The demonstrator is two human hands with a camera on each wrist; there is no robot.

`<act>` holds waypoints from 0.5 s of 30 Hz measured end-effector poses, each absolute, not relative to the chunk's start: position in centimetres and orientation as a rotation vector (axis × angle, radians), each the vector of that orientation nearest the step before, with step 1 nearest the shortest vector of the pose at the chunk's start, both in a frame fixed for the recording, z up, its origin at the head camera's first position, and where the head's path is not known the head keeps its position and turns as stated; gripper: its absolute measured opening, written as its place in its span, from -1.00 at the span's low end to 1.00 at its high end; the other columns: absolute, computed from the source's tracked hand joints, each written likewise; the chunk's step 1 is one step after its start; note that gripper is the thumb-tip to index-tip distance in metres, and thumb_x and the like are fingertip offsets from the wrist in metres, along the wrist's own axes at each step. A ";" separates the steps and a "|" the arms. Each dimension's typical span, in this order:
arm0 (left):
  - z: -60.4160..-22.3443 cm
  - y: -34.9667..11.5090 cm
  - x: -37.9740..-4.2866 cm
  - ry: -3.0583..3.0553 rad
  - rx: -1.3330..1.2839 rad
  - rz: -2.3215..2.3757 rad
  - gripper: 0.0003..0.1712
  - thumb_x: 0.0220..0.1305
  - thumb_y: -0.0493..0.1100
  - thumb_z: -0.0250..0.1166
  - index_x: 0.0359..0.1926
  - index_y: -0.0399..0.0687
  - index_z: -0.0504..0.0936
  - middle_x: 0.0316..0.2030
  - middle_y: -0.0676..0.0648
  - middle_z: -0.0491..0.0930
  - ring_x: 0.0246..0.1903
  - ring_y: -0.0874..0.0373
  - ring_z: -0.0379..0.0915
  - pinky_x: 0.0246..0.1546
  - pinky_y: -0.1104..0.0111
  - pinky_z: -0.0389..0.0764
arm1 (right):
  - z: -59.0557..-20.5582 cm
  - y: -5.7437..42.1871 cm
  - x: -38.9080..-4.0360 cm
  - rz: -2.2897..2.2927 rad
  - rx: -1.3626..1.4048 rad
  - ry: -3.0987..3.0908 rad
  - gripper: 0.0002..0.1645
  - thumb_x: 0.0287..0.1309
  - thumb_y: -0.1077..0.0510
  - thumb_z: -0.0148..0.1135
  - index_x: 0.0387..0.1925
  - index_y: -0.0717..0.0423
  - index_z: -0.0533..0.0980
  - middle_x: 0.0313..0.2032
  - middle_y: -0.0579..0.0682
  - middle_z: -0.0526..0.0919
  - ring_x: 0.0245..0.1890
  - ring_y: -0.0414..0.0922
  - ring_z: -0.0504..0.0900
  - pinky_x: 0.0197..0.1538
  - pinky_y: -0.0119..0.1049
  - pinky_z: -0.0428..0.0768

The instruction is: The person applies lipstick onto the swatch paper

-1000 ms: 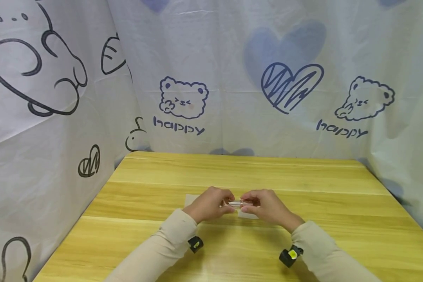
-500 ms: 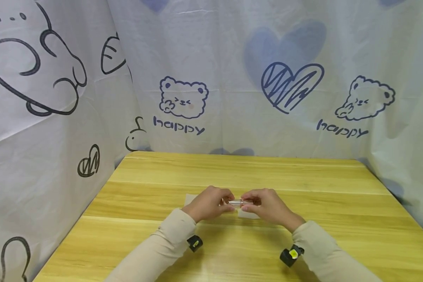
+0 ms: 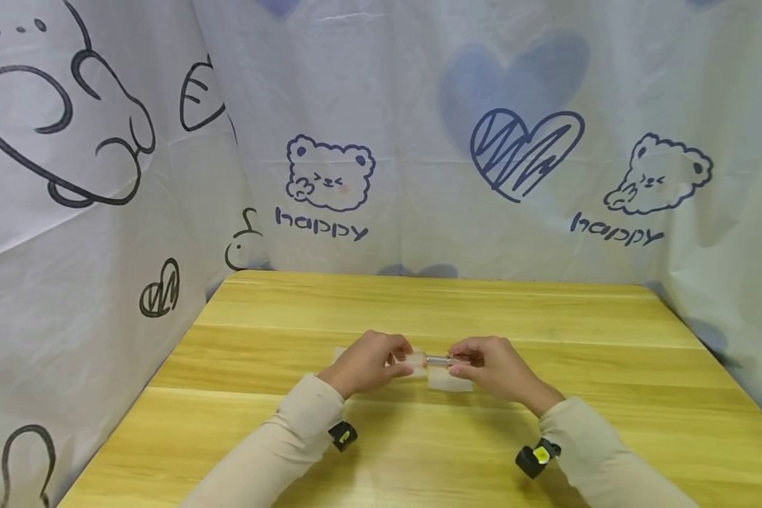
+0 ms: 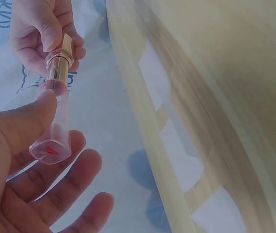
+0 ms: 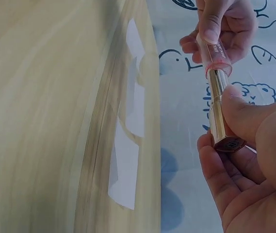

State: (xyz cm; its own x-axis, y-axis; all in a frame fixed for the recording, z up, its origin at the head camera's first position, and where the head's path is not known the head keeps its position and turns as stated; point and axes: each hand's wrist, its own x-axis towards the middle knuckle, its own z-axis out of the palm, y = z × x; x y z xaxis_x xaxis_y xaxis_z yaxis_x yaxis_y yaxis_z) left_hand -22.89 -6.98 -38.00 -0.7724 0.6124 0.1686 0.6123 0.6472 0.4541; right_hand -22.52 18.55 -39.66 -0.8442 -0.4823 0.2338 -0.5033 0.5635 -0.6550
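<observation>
In the head view my left hand (image 3: 367,361) and right hand (image 3: 500,368) hold a lipstick (image 3: 437,360) level above the table, one at each end. My left thumb and fingers pinch its clear pinkish cap (image 4: 60,124), with the remaining fingers spread loosely below. The gold lipstick base (image 5: 217,109) is pinched between my right thumb and fingers. A shiny metal stretch shows between the two grips, its end by the cap's mouth; whether it is still inside cannot be told. Small red marks show on the cap's end.
Several pieces of white paper lie on the wooden table (image 3: 419,444) beneath the hands, among them a sheet (image 3: 449,380) below the lipstick and another sheet (image 4: 181,150) in the left wrist view. A white curtain (image 3: 419,141) with drawings stands behind.
My hands have drawn apart, left hand leftward and right hand rightward. More of the lipstick's metal part shows between them, and more of the paper below is visible.
</observation>
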 end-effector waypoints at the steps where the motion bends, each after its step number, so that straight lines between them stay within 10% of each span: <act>1: -38.1 -7.0 -22.9 2.854 1.056 0.789 -0.71 0.30 -0.12 0.33 -0.03 -0.18 0.64 -0.20 -0.06 0.66 -0.26 0.15 0.56 -0.21 0.36 0.58 | -39.7 18.6 -22.5 1.172 0.865 -2.753 -0.68 0.18 0.12 0.35 -0.09 0.25 0.64 -0.21 0.01 0.70 -0.26 -0.16 0.64 -0.22 -0.33 0.63; 15: -39.1 -7.9 -22.8 2.884 1.007 0.777 -0.70 0.25 -0.09 0.37 -0.09 -0.17 0.63 -0.23 -0.06 0.59 -0.22 0.09 0.50 -0.16 0.26 0.55 | -40.6 19.5 -22.2 1.201 0.735 -2.736 -0.73 0.16 0.16 0.37 -0.11 0.16 0.63 -0.30 -0.13 0.66 -0.31 -0.19 0.59 -0.25 -0.32 0.61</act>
